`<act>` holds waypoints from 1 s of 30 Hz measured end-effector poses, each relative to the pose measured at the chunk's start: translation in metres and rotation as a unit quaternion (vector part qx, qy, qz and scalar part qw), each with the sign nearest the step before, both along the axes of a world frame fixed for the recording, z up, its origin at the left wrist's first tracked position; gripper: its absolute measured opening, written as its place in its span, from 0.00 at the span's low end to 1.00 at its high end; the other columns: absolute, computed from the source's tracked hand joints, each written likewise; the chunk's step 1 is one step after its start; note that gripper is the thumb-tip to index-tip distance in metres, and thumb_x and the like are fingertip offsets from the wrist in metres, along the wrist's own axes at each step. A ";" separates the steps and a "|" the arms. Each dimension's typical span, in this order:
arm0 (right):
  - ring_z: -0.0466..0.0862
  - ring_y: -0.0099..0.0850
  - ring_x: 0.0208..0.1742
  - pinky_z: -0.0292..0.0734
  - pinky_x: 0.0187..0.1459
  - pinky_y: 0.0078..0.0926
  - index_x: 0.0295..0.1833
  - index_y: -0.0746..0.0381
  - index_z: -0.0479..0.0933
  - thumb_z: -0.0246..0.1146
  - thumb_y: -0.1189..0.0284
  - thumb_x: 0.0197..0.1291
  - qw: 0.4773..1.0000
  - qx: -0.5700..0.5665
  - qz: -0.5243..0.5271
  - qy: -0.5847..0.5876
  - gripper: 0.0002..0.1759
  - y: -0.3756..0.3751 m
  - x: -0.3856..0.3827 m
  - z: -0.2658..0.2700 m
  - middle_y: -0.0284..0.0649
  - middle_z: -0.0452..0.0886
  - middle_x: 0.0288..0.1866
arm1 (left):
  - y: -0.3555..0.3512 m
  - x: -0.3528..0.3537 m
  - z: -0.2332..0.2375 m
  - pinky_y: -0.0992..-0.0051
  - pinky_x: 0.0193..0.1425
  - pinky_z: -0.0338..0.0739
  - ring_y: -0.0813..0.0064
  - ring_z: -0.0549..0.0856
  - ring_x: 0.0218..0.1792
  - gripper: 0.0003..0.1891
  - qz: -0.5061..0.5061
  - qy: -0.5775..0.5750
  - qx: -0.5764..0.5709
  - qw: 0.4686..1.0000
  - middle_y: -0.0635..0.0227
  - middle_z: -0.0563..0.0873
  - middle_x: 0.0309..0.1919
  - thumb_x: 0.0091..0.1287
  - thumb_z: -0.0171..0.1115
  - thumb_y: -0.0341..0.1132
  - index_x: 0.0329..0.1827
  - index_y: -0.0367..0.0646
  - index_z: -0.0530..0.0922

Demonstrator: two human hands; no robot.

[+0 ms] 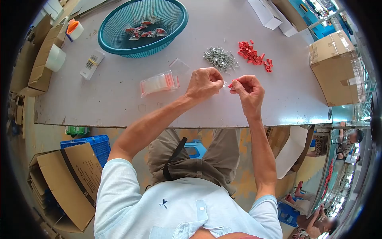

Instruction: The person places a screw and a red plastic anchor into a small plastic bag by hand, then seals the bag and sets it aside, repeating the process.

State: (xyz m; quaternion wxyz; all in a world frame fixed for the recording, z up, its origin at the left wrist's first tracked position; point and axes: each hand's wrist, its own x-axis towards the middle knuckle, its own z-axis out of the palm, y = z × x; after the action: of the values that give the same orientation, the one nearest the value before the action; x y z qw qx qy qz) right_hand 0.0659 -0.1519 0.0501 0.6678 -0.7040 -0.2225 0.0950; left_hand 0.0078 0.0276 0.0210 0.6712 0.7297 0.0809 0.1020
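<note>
Over the table, my left hand [206, 83] is closed in a pinch. A small shiny, whitish bit shows at its fingertips, too small to make out. Close beside it, my right hand [250, 92] pinches a small red plastic plug [231, 85], its end pointing at the left fingertips. Just beyond the hands lies a pile of silver screws [221, 59]. A heap of red plastic plugs [250, 52] spreads to its right. Left of my left hand is a stack of clear zip bags with red edges [157, 84], with a single clear bag [179, 65] behind it.
A teal plastic basket [106, 47] holding several filled small bags stands at the back left. Nearby are a white card [92, 64] and tape rolls [55, 58]. A cardboard box [332, 67] sits at the right edge. Other people sit at the far right.
</note>
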 end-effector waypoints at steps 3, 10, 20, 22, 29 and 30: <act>0.90 0.23 0.39 0.92 0.41 0.23 0.44 0.68 0.79 0.71 0.83 0.67 0.998 0.000 -0.018 -0.062 0.06 0.007 -0.011 0.003 0.38 0.87 0.39 | 0.002 -0.002 0.004 0.78 0.33 0.89 0.79 0.91 0.30 0.07 0.005 0.004 -0.003 1.000 0.62 0.92 0.30 0.64 0.70 0.28 0.40 0.32 0.87; 0.91 0.26 0.36 0.90 0.38 0.24 0.43 0.62 0.81 0.75 0.85 0.59 0.915 -0.112 -0.034 -0.385 0.11 0.009 -0.008 -0.008 0.38 0.88 0.43 | 0.003 -0.002 0.003 0.79 0.33 0.88 0.78 0.91 0.29 0.10 -0.022 0.017 -0.055 0.998 0.61 0.91 0.30 0.63 0.71 0.30 0.42 0.31 0.87; 0.87 0.24 0.32 0.84 0.37 0.23 0.40 0.63 0.82 0.76 0.83 0.59 0.939 -0.119 -0.029 -0.322 0.09 0.002 -0.013 -0.006 0.37 0.88 0.38 | 0.007 0.001 -0.006 0.77 0.31 0.88 0.76 0.90 0.28 0.12 -0.085 0.029 -0.198 0.976 0.60 0.91 0.31 0.66 0.73 0.33 0.45 0.31 0.86; 0.86 0.22 0.32 0.84 0.37 0.22 0.39 0.64 0.82 0.75 0.83 0.60 0.949 -0.111 -0.031 -0.294 0.08 -0.001 -0.010 -0.007 0.36 0.88 0.37 | 0.007 0.000 -0.006 0.76 0.32 0.88 0.76 0.90 0.28 0.12 -0.086 0.026 -0.199 0.976 0.59 0.91 0.31 0.66 0.73 0.32 0.45 0.31 0.86; 0.86 0.20 0.32 0.83 0.38 0.22 0.38 0.65 0.83 0.72 0.83 0.60 0.963 -0.108 -0.026 -0.246 0.05 -0.003 -0.010 -0.009 0.35 0.88 0.33 | 0.007 0.000 -0.006 0.75 0.35 0.89 0.75 0.91 0.30 0.10 -0.065 0.012 -0.188 0.980 0.60 0.91 0.31 0.67 0.70 0.31 0.45 0.31 0.85; 0.86 0.20 0.32 0.83 0.38 0.22 0.38 0.65 0.83 0.72 0.83 0.60 0.963 -0.108 -0.026 -0.246 0.05 -0.001 -0.012 -0.007 0.35 0.88 0.33 | 0.006 0.000 -0.006 0.75 0.35 0.89 0.75 0.91 0.30 0.10 -0.065 0.013 -0.189 0.980 0.60 0.91 0.31 0.67 0.70 0.31 0.45 0.31 0.85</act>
State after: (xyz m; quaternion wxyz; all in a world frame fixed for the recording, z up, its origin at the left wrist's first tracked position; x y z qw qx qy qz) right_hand 0.0537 -0.1533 0.0434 0.5145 -0.7792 -0.3500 -0.0748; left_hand 0.0074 0.0337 0.0153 0.8009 0.5950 0.0595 0.0319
